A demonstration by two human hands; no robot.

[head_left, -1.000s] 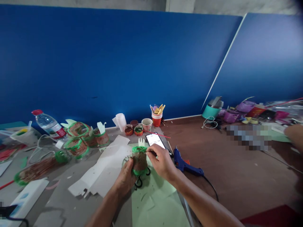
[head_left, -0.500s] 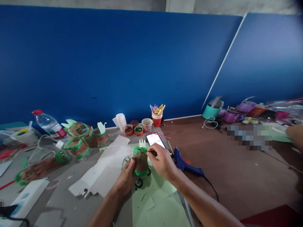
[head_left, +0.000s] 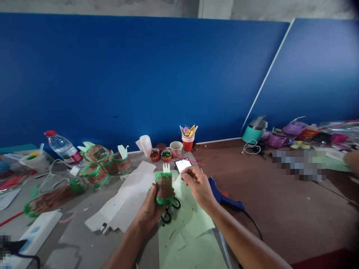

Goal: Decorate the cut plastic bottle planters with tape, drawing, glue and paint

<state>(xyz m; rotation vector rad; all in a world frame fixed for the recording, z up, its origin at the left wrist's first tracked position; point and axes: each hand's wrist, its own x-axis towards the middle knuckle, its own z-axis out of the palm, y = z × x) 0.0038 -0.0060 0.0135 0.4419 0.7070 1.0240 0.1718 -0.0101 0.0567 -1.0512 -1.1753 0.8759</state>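
My left hand is wrapped round a small brown container with green-painted rims and holds it upright above a pale green sheet. A white fork-shaped piece sticks up behind its top rim. Below the container, black curled pieces show; whether they are fixed to it I cannot tell. To the right of the container and apart from it, my right hand has its fingers pinched together. What they hold, if anything, is too small to make out. A lit phone lies just behind this hand.
A blue glue gun with a cord lies right of my right arm. White paper is on the left, near several painted containers and a bottle. At the back stands a cup of cutlery. Another person's hand shows far right.
My right hand has moved from the container's rim to the right, its fingers still pinched. My left hand has turned the container slightly. The whole view has shifted a little.
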